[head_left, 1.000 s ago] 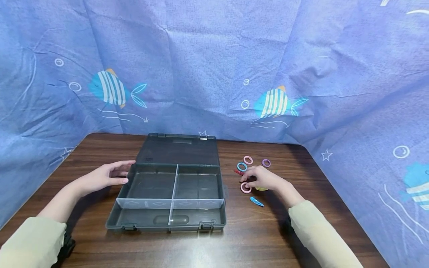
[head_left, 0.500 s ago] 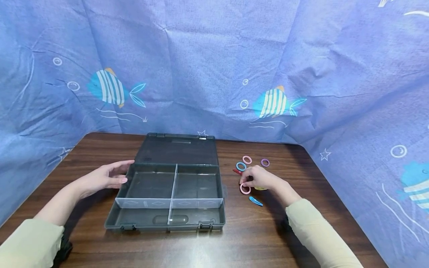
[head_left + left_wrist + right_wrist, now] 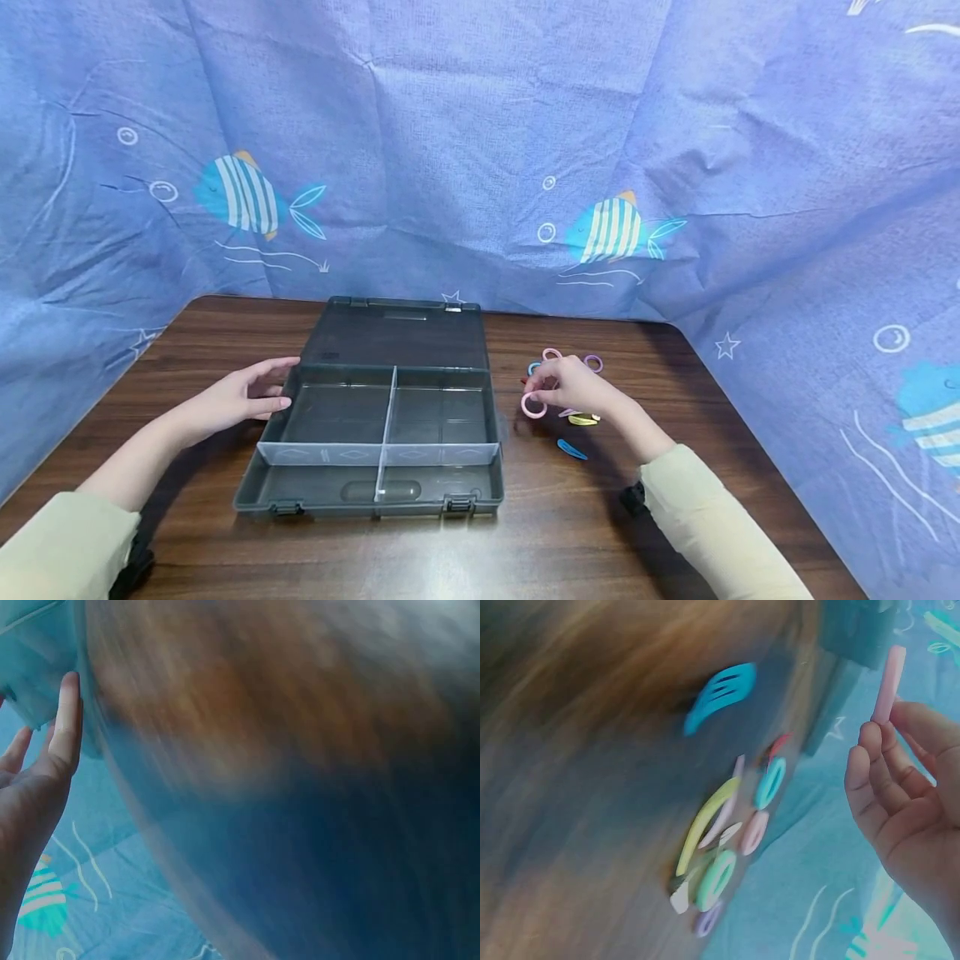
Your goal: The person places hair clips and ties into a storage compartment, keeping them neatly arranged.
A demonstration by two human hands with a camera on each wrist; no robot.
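You have a pale pink ring (image 3: 890, 686) pinched at the fingertips of your right hand (image 3: 577, 389), thumb against fingers, so that grip is closed on it. From your head view it reads as a round, open hoop with a fairly thick band, smooth and plain; from the right wrist it turns edge-on and looks like a short, even pink bar. It sits just right of the grey box (image 3: 341, 417) and looks to be off the desk (image 3: 315, 558).

Your left hand (image 3: 236, 396) is at the box's far left side, its grip relaxed and open, thumb apart from the other fingers, with fingertips at the wall near the hinge. The box is smoky and see-through; its lid (image 3: 397, 337) lies folded back on the far side, and clear dividers split it into two larger far compartments and two narrower near ones.

Below and beyond your right hand lie a yellow clip (image 3: 697, 829), a red clip (image 3: 778, 748), a blue ring (image 3: 761, 792), a green ring (image 3: 705, 889) and a purple ring (image 3: 593, 358). A slotted blue clip (image 3: 724, 694) lies nearer to you. A blue fish-print cloth (image 3: 450, 167) hangs behind the desk.
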